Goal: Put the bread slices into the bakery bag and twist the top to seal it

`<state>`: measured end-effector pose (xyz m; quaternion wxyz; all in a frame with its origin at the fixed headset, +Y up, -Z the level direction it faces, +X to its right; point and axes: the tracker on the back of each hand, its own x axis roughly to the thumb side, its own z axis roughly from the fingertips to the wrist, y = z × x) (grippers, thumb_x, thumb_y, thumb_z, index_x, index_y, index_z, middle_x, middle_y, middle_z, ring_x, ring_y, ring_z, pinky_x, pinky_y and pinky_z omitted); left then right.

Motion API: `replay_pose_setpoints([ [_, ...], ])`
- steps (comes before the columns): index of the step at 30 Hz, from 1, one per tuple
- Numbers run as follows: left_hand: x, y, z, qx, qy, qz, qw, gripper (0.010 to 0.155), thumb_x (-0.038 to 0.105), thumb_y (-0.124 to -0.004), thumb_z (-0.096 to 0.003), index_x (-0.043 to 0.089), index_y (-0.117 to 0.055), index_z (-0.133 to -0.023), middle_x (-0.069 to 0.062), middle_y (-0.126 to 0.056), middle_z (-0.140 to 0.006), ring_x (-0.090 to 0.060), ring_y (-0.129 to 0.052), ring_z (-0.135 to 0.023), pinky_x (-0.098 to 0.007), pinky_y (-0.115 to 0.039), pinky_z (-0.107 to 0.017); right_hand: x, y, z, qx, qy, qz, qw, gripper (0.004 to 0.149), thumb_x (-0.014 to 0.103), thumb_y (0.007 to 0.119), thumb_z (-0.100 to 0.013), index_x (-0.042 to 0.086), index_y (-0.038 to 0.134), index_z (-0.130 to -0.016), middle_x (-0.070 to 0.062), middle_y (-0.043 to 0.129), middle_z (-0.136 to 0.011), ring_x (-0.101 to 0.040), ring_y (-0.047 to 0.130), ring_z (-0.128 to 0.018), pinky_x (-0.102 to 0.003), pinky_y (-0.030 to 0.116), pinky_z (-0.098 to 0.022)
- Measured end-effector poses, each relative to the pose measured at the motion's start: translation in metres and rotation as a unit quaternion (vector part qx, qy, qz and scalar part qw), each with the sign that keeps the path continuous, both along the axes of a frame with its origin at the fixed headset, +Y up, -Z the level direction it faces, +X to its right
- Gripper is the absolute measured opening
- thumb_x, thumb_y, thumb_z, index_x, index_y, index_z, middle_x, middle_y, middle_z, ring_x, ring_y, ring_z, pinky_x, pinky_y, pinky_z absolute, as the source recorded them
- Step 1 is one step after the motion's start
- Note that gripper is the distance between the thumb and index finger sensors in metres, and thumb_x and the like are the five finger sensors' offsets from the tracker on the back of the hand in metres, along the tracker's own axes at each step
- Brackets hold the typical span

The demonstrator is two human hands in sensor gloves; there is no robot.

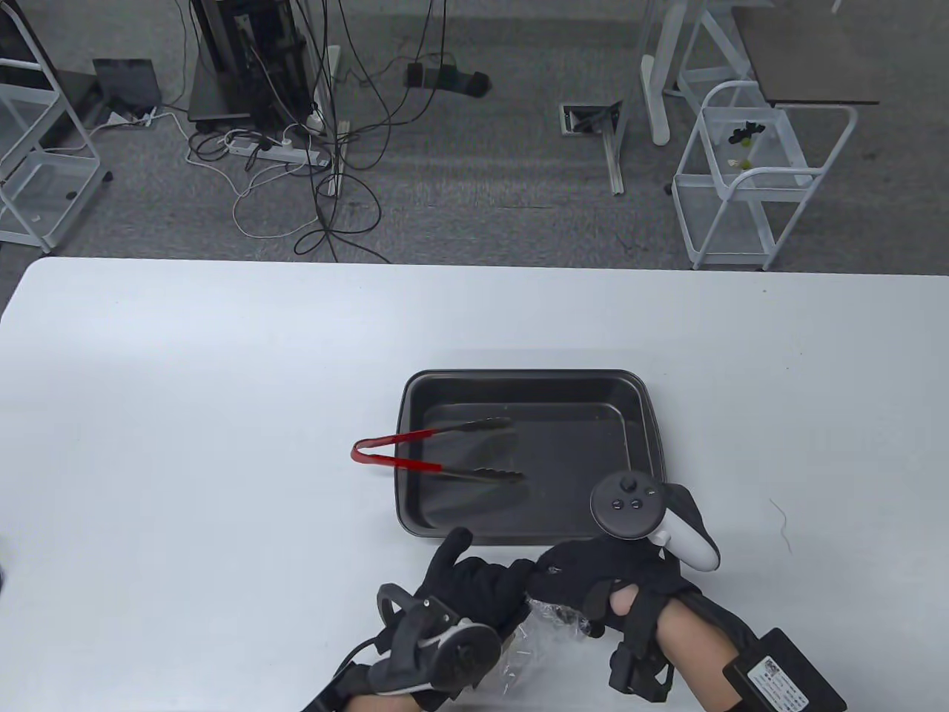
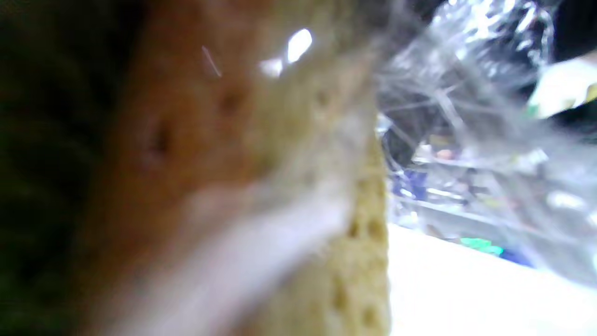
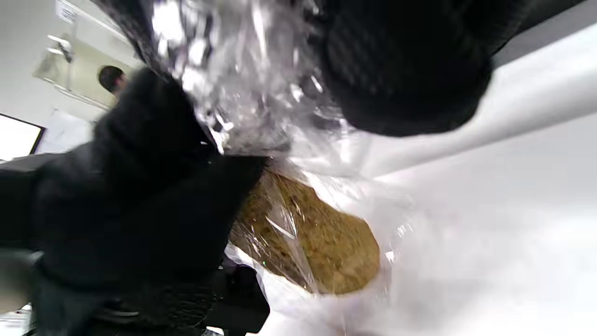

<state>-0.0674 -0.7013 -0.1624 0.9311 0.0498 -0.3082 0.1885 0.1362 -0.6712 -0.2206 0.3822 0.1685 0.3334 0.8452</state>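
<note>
While the bread already sits inside the clear bag, low in the right wrist view's centre, the bag itself is held just above the table at the bottom centre of the table view, between the two gloved hands. The left hand is curled around the bag's body, where the loaf's weight sits; the left wrist view is filled by blurred crust on its left and crinkled film on its right. The right hand is clenched on the gathered neck of the bag, the film bunched between its fingers at the top of its own view.

By my reading, the loading is done and the sealing twist is the step in hand. The film is thin, light and slick, and it will likely creep out of a loose pinch, so the hold belongs high on the bunched neck, well above the bread, with the whole fist closed round it. The bread is soft and crushes easily; the lower hand should cradle rather than squeeze, gripping only enough to stop the load turning with the neck. Too hard a twist could tear the film.

Behind the hands, in the middle of the table view, a dark baking tray stands bare of bread, with red-handled tongs resting across its left rim.
</note>
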Motion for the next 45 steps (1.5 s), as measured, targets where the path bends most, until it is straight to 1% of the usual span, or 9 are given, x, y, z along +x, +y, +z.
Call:
replay_pose_setpoints([
  [7, -0.044, -0.023, -0.052, -0.257, -0.05, 0.206, 0.943, 0.049, 0.046, -0.078, -0.0541, 0.025, -0.071, -0.098, 0.006, -0.097, -0.075, -0.02, -0.103, -0.069, -0.061, -0.051, -0.084, 0.016, 0.029, 0.007, 0.083, 0.04, -0.137, 0.986, 0.104, 0.063, 0.076, -0.046, 0.015, 0.01, -0.109, -0.04, 0.028, -0.111, -0.068, 0.062, -0.088, -0.079, 0.041, -0.063],
  [13, -0.057, -0.057, -0.076, -0.442, -0.192, 0.379, 0.79, 0.049, 0.047, -0.076, -0.0564, 0.024, -0.07, -0.1, 0.006, -0.097, -0.076, -0.02, -0.102, -0.07, -0.059, -0.048, -0.086, 0.005, 0.039, 0.022, 0.266, 0.133, -0.068, 0.952, 0.124, 0.06, 0.09, -0.037, 0.025, -0.013, -0.097, -0.034, -0.005, -0.107, -0.074, 0.024, -0.097, -0.084, 0.034, -0.064],
  [19, -0.043, -0.073, -0.074, -0.523, -0.288, 0.404, 0.693, 0.049, 0.047, -0.078, -0.0542, 0.024, -0.076, -0.097, 0.006, -0.101, -0.072, -0.02, -0.106, -0.066, -0.06, -0.051, -0.084, -0.022, 0.035, 0.052, 0.585, 0.189, 0.113, 0.78, 0.132, 0.054, 0.098, -0.028, 0.025, -0.011, -0.096, -0.032, 0.002, -0.108, -0.071, 0.036, -0.099, -0.082, 0.043, -0.066],
  [23, -0.028, -0.072, -0.07, -0.539, -0.306, 0.372, 0.69, 0.049, 0.047, -0.079, -0.0524, 0.023, -0.08, -0.095, 0.006, -0.104, -0.068, -0.02, -0.109, -0.062, -0.06, -0.055, -0.082, -0.043, 0.026, 0.069, 0.706, 0.248, 0.187, 0.637, 0.131, 0.054, 0.098, -0.025, 0.024, -0.008, -0.096, -0.03, 0.007, -0.109, -0.067, 0.046, -0.099, -0.079, 0.048, -0.067],
  [28, -0.02, -0.071, -0.072, -0.547, -0.31, 0.345, 0.697, 0.048, 0.047, -0.08, -0.051, 0.024, -0.083, -0.093, 0.006, -0.106, -0.067, -0.02, -0.11, -0.061, -0.06, -0.056, -0.082, -0.057, 0.022, 0.082, 0.754, 0.296, 0.171, 0.56, 0.102, 0.049, 0.097, -0.025, 0.03, 0.033, -0.102, -0.023, 0.052, -0.108, -0.047, 0.089, -0.079, -0.074, 0.063, -0.063],
  [33, -0.026, -0.072, -0.076, -0.537, -0.277, 0.306, 0.736, 0.049, 0.048, -0.082, -0.0511, 0.022, -0.081, -0.093, 0.006, -0.104, -0.069, -0.02, -0.108, -0.063, -0.061, -0.055, -0.082, -0.059, 0.025, 0.091, 0.743, 0.3, 0.133, 0.583, 0.057, 0.031, 0.098, -0.03, 0.014, 0.083, -0.082, -0.018, 0.095, -0.079, -0.036, 0.109, -0.048, -0.068, 0.077, -0.058],
  [37, -0.027, -0.062, -0.071, -0.506, -0.257, 0.284, 0.773, 0.054, 0.051, -0.083, -0.0521, 0.023, -0.074, -0.098, 0.006, -0.099, -0.077, -0.02, -0.103, -0.071, -0.062, -0.048, -0.083, -0.058, 0.03, 0.081, 0.698, 0.242, 0.128, 0.661, 0.049, 0.029, 0.096, -0.031, 0.011, 0.088, -0.076, -0.016, 0.101, -0.07, -0.032, 0.11, -0.033, -0.071, 0.072, -0.06],
  [40, -0.027, -0.035, -0.052, -0.383, -0.19, 0.208, 0.88, 0.057, 0.051, -0.082, -0.0518, 0.023, -0.071, -0.1, 0.006, -0.096, -0.08, -0.021, -0.101, -0.075, -0.064, -0.045, -0.083, -0.049, 0.032, 0.066, 0.602, 0.18, 0.09, 0.772, 0.045, 0.027, 0.095, -0.031, 0.01, 0.091, -0.073, -0.016, 0.102, -0.067, -0.032, 0.107, -0.029, -0.074, 0.067, -0.061],
  [45, -0.009, 0.006, -0.015, -0.102, 0.012, 0.014, 0.995, 0.058, 0.05, -0.081, -0.0499, 0.02, -0.071, -0.099, 0.005, -0.097, -0.077, -0.021, -0.102, -0.072, -0.064, -0.05, -0.082, -0.042, 0.023, 0.045, 0.5, 0.039, 0.065, 0.863, 0.041, 0.026, 0.094, -0.031, 0.008, 0.092, -0.068, -0.018, 0.105, -0.06, -0.031, 0.105, -0.02, -0.073, 0.067, -0.06],
])
